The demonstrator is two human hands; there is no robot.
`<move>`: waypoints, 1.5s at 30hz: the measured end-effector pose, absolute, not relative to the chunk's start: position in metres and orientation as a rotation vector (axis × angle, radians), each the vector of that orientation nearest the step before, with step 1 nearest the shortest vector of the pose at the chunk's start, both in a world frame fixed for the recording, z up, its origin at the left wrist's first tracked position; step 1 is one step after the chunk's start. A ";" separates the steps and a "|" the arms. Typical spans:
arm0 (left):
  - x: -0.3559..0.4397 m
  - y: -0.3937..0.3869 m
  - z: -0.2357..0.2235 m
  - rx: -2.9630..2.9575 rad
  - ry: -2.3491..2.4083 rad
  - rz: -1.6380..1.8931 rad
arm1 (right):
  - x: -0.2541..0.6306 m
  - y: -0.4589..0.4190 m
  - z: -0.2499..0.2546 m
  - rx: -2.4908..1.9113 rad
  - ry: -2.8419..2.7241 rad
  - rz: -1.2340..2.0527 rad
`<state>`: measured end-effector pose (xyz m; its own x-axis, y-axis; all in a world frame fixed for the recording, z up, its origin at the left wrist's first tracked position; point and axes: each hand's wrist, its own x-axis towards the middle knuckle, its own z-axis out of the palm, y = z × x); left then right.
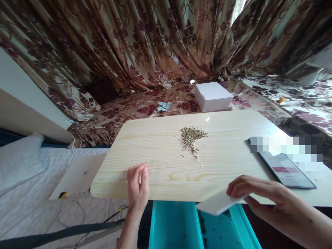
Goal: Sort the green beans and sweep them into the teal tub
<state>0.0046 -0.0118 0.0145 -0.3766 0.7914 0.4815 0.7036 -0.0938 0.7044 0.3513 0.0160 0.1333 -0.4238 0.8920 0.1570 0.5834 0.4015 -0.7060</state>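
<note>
My left hand rests on the near edge of a pale wooden board, fingers curled loosely against the wood and holding nothing. At the board's near right edge my right hand is closed on a white card, which sticks out to the left over a teal bin. A small heap of greenish-brown seeds lies in the middle of the board, with a thin trail running toward me. Both hands are well short of the seeds.
A dark tablet lies on the board's right end. Behind the board, a white box and a small blue-grey scrap sit on floral fabric under heavy curtains. A mattress, cables and a flat beige box are at left.
</note>
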 end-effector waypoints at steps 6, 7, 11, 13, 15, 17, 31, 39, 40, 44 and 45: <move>0.004 -0.011 0.010 1.695 2.050 1.496 | 0.358 0.057 0.118 -1.306 -2.014 0.527; 0.004 -0.011 0.010 1.693 2.053 1.496 | 0.358 0.060 0.115 -1.330 -2.020 0.520; 0.005 -0.011 0.011 1.693 2.060 1.496 | 0.356 0.062 0.111 -1.374 -2.045 0.553; 0.005 -0.011 0.012 1.696 2.069 1.491 | 0.354 0.060 0.112 -1.359 -2.038 0.572; 0.005 -0.011 0.012 1.699 2.078 1.480 | 0.352 0.060 0.113 -1.349 -2.034 0.587; 0.005 -0.011 0.012 1.702 2.082 1.473 | 0.351 0.060 0.112 -1.338 -2.037 0.602; 0.006 -0.011 0.016 1.704 2.068 1.481 | 0.347 0.046 0.116 -1.332 -2.022 0.574; 0.007 -0.011 0.016 1.710 2.058 1.498 | 0.392 0.061 0.087 -1.654 -1.646 0.758; 0.007 -0.011 0.016 1.710 2.060 1.495 | 0.394 0.062 0.086 -1.673 -1.595 0.799; 0.007 -0.011 0.016 1.713 2.069 1.487 | 0.390 0.064 0.090 -1.763 -1.461 0.803; 0.007 -0.011 0.016 1.716 2.068 1.491 | 0.387 0.064 0.090 -1.776 -1.461 0.802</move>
<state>0.0071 -0.0106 0.0159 -0.3751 0.7836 0.4952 0.7174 -0.0928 0.6904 0.3873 0.0643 0.0899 0.1754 0.9839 -0.0336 0.5568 -0.1273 -0.8208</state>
